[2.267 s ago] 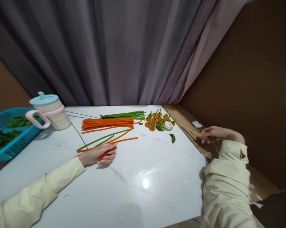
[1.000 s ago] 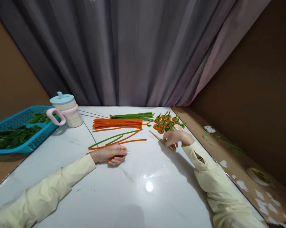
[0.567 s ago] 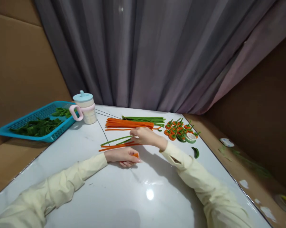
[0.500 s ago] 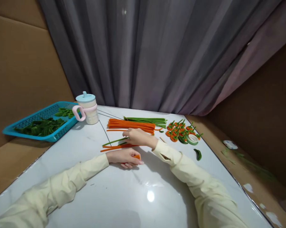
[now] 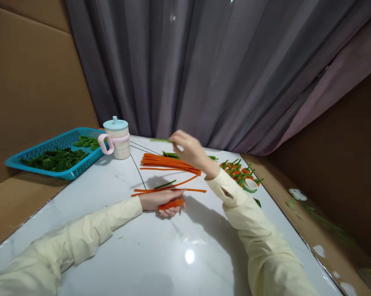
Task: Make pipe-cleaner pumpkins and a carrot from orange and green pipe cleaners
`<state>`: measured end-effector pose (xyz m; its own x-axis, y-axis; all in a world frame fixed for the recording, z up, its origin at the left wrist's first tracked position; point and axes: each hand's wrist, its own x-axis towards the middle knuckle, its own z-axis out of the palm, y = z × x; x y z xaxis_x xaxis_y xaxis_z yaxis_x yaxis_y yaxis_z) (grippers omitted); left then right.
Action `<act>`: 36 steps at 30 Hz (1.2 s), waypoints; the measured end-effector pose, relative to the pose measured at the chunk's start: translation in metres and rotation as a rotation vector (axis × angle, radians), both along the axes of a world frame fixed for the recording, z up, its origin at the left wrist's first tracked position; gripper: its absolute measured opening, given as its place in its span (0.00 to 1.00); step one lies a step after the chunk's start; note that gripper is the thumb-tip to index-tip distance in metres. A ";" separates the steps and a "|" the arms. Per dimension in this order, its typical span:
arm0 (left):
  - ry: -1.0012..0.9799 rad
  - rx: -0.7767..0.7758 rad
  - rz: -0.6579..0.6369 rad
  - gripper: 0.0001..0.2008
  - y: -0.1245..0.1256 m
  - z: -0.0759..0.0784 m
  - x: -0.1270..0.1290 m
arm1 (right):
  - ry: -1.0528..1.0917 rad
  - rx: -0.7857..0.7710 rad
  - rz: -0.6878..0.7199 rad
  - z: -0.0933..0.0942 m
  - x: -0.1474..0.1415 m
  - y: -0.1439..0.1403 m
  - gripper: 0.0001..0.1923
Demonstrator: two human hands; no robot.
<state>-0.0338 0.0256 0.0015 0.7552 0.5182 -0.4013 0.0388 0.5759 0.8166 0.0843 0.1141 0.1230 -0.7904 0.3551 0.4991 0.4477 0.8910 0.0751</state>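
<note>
My left hand (image 5: pixel 153 200) rests low over the white table, its fingers curled around a small orange roll that looks like coiled chenille stem (image 5: pixel 170 204). Raised above the far part of the table, my right hand (image 5: pixel 190 151) pinches a green chenille stem (image 5: pixel 159 140), which sticks out to the left and is slightly blurred. Just beyond my left hand lie a few loose orange chenille stems (image 5: pixel 195 190) and a short green piece (image 5: pixel 165 184). A bundle of orange chenille stems (image 5: pixel 161 160) lies below my right hand, with a green bundle (image 5: pixel 170 155) partly hidden behind it.
On the right are several orange pieces with green stems (image 5: pixel 236 169) and a roll of tape (image 5: pixel 250 184). A lidded cup (image 5: pixel 121 142) stands at the back left beside a blue basket (image 5: pixel 62 176) of green leaf-like pieces. Grey curtains (image 5: pixel 185 74) hang behind the table (image 5: pixel 136 255).
My right hand has lifted up and away from the table with a green stem. My left hand has turned, showing more of the orange roll.
</note>
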 end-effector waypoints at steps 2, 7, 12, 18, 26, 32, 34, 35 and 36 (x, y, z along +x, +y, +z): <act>-0.005 -0.034 -0.012 0.30 0.001 0.002 0.001 | 0.322 0.125 -0.025 0.032 0.032 -0.011 0.11; 0.030 -0.007 0.003 0.27 -0.006 0.034 0.008 | 0.611 0.256 -0.171 0.082 0.114 -0.075 0.10; 0.023 0.195 0.004 0.19 -0.009 0.085 0.025 | 0.399 0.161 -0.189 0.080 0.157 -0.117 0.11; -0.071 0.204 -0.007 0.24 0.005 0.117 0.041 | 0.184 0.077 -0.118 0.067 0.173 -0.112 0.13; 0.031 0.146 -0.066 0.29 -0.002 0.117 0.040 | 0.100 0.063 -0.084 0.066 0.172 -0.112 0.14; 0.053 0.175 -0.062 0.29 -0.008 0.118 0.039 | 0.089 0.056 -0.080 0.061 0.159 -0.114 0.17; 0.049 0.175 -0.061 0.29 -0.008 0.119 0.039 | 0.072 0.054 -0.085 0.060 0.157 -0.113 0.18; 0.048 0.175 -0.061 0.29 -0.009 0.119 0.039 | 0.068 0.056 -0.085 0.059 0.156 -0.112 0.18; 0.048 0.175 -0.059 0.29 -0.009 0.119 0.039 | 0.069 0.058 -0.084 0.059 0.156 -0.112 0.18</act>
